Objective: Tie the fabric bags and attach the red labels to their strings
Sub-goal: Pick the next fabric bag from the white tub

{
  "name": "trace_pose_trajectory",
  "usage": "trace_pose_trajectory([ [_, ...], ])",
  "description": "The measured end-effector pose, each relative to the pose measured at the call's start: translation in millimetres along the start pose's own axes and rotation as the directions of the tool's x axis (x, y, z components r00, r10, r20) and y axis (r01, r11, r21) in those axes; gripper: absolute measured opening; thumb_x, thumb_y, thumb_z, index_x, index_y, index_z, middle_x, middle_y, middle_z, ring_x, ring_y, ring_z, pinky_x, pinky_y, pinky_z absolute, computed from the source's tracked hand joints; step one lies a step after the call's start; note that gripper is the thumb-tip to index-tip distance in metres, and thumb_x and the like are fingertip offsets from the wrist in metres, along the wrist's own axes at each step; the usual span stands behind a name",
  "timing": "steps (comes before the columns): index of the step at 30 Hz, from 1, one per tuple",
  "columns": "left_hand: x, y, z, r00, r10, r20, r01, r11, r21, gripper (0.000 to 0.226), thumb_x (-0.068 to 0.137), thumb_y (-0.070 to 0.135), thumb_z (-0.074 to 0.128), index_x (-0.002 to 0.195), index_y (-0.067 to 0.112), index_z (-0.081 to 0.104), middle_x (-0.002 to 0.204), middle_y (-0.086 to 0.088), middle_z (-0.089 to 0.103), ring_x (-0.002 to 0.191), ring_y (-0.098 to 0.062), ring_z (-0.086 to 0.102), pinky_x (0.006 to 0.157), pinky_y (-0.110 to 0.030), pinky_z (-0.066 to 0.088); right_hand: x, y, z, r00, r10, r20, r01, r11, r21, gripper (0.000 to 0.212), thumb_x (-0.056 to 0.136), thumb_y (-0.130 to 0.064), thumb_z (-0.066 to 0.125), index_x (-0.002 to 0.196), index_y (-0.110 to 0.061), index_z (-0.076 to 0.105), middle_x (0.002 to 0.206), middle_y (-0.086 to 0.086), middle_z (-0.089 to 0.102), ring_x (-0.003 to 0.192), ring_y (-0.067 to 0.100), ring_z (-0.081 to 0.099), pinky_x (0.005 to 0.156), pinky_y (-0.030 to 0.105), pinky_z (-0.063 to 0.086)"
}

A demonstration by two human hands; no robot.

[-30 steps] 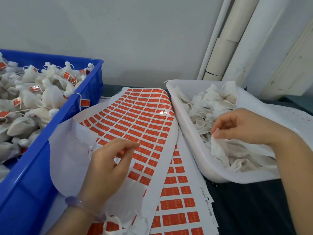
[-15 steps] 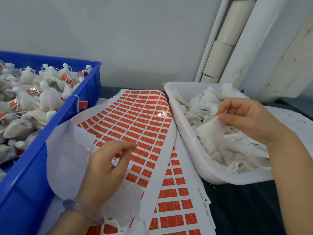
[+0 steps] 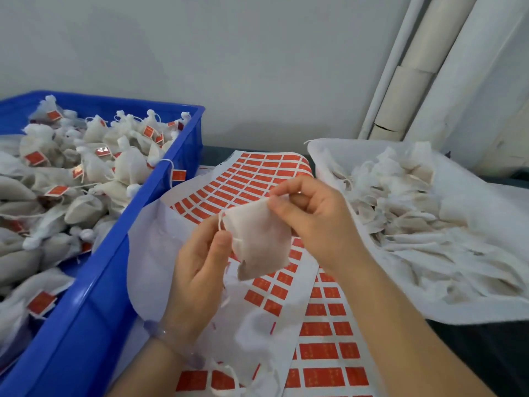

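Above the sheets of red labels (image 3: 252, 179), at centre frame, both hands hold one white fabric bag (image 3: 257, 242) clear of the dark surface (image 3: 486, 356).

- Left hand (image 3: 197, 270): thumb and fingers pinch the bag's left edge, where its string (image 3: 220, 222) loops out. A pale bracelet (image 3: 169, 336) sits on the wrist.
- Right hand (image 3: 315, 222): curled fingers pinch the bag's upper right corner.

The bag hangs flat between the two grips. The sheets lie overlapped between two containers. At left, a blue crate (image 3: 86, 310) holds tied bags (image 3: 126, 164) with red labels on their strings; one label hangs over its rim. At right, a white tray (image 3: 323, 167) holds a pile of flat bags (image 3: 400, 202).
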State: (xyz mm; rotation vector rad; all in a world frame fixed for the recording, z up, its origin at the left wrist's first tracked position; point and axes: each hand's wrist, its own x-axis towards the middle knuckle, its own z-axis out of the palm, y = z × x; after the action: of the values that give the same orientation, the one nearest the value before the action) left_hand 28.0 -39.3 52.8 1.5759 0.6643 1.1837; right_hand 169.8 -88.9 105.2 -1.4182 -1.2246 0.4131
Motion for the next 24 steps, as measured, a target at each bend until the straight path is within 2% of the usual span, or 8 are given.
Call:
trace_pose_trajectory([
  [2, 2.0, -2.3, -2.7, 0.997, 0.006, -0.082, -0.002, 0.999, 0.054, 0.034, 0.077, 0.062, 0.054, 0.094, 0.032, 0.061, 0.091, 0.025, 0.065, 0.094, 0.002, 0.061, 0.068, -0.004, 0.048, -1.4, 16.0, 16.4, 0.998, 0.058, 0.001, -0.058, 0.998, 0.014, 0.012, 0.085, -0.025, 0.065, 0.082, -0.035, 0.060, 0.080, -0.032, 0.063, 0.084, -0.012, 0.060, 0.065, 0.006, 0.050],
  [4, 5.2, -7.5, -5.9, 0.986, 0.028, -0.164, -0.004, 0.989, 0.150, 0.028, 0.076, 0.058, 0.049, 0.087, 0.036, 0.063, 0.086, 0.026, 0.065, 0.090, 0.002, 0.061, 0.066, -0.004, 0.047, -0.3, 27.5, 22.8, 0.995, 0.094, -0.021, -0.093, 0.994, 0.050, 0.011, 0.085, -0.027, 0.065, 0.083, -0.036, 0.060, 0.080, -0.034, 0.062, 0.086, -0.013, 0.058, 0.068, 0.009, 0.052],
  [8, 9.0, -12.2, -7.8, 0.975, 0.014, -0.222, 0.016, 0.991, 0.132, 0.021, 0.073, 0.052, 0.052, 0.088, 0.041, 0.062, 0.089, 0.029, 0.065, 0.091, 0.004, 0.061, 0.065, -0.003, 0.046, -7.2, 42.9, 24.7, 0.989, 0.132, -0.072, -0.122, 0.984, 0.129, 0.010, 0.087, -0.025, 0.064, 0.085, -0.034, 0.061, 0.085, -0.029, 0.062, 0.089, -0.008, 0.059, 0.068, 0.013, 0.053],
  [12, 7.0, -12.5, -7.0, 0.989, -0.001, -0.149, 0.020, 0.991, 0.129, 0.027, 0.071, 0.052, 0.053, 0.091, 0.038, 0.063, 0.086, 0.021, 0.069, 0.090, -0.002, 0.065, 0.072, -0.010, 0.052, -20.3, 49.2, 27.7, 0.990, 0.076, -0.119, -0.063, 0.992, 0.107, 0.014, 0.089, -0.022, 0.061, 0.089, -0.036, 0.061, 0.091, -0.028, 0.063, 0.094, -0.006, 0.058, 0.067, 0.007, 0.049],
  [15, 3.9, -9.5, -3.4, 0.996, -0.008, -0.089, 0.014, 0.998, 0.058, 0.022, 0.074, 0.042, 0.056, 0.091, 0.031, 0.065, 0.089, 0.017, 0.069, 0.089, -0.006, 0.066, 0.068, -0.011, 0.052, -25.7, 41.9, 34.3, 0.997, -0.048, -0.059, 0.050, 0.998, 0.038, 0.017, 0.081, -0.042, 0.061, 0.099, -0.043, 0.060, 0.099, -0.027, 0.063, 0.100, -0.005, 0.057, 0.078, 0.009, 0.049],
  [17, 2.8, -8.5, -1.6, 0.999, -0.013, -0.052, 0.014, 1.000, 0.016, 0.022, 0.075, 0.036, 0.057, 0.091, 0.026, 0.066, 0.090, 0.014, 0.070, 0.088, -0.010, 0.067, 0.069, -0.014, 0.053, -28.6, 37.0, 41.1, 0.992, -0.128, -0.017, 0.128, 0.992, 0.018, 0.025, 0.078, -0.045, 0.065, 0.102, -0.043, 0.060, 0.100, -0.028, 0.062, 0.101, -0.005, 0.058, 0.081, 0.009, 0.048],
  [21, 3.1, -10.8, -0.9, 0.996, -0.081, -0.038, 0.078, 0.994, -0.083, 0.028, 0.074, 0.033, 0.058, 0.095, 0.017, 0.068, 0.090, 0.008, 0.071, 0.090, -0.014, 0.067, 0.072, -0.020, 0.056, -32.0, 35.2, 46.3, 0.992, -0.129, -0.003, 0.128, 0.984, 0.122, 0.026, 0.075, -0.036, 0.066, 0.101, -0.039, 0.063, 0.094, -0.027, 0.066, 0.096, -0.004, 0.061, 0.077, 0.007, 0.047],
  [24, 2.8, -10.9, 0.4, 0.992, -0.107, -0.065, 0.097, 0.986, -0.138, 0.029, 0.076, 0.031, 0.056, 0.095, 0.013, 0.067, 0.088, 0.006, 0.071, 0.089, -0.014, 0.067, 0.069, -0.020, 0.055, -32.3, 37.0, 44.3, 0.993, -0.119, 0.000, 0.118, 0.987, 0.106, 0.025, 0.074, -0.038, 0.064, 0.099, -0.041, 0.063, 0.089, -0.034, 0.065, 0.094, -0.006, 0.062, 0.075, 0.006, 0.047],
])
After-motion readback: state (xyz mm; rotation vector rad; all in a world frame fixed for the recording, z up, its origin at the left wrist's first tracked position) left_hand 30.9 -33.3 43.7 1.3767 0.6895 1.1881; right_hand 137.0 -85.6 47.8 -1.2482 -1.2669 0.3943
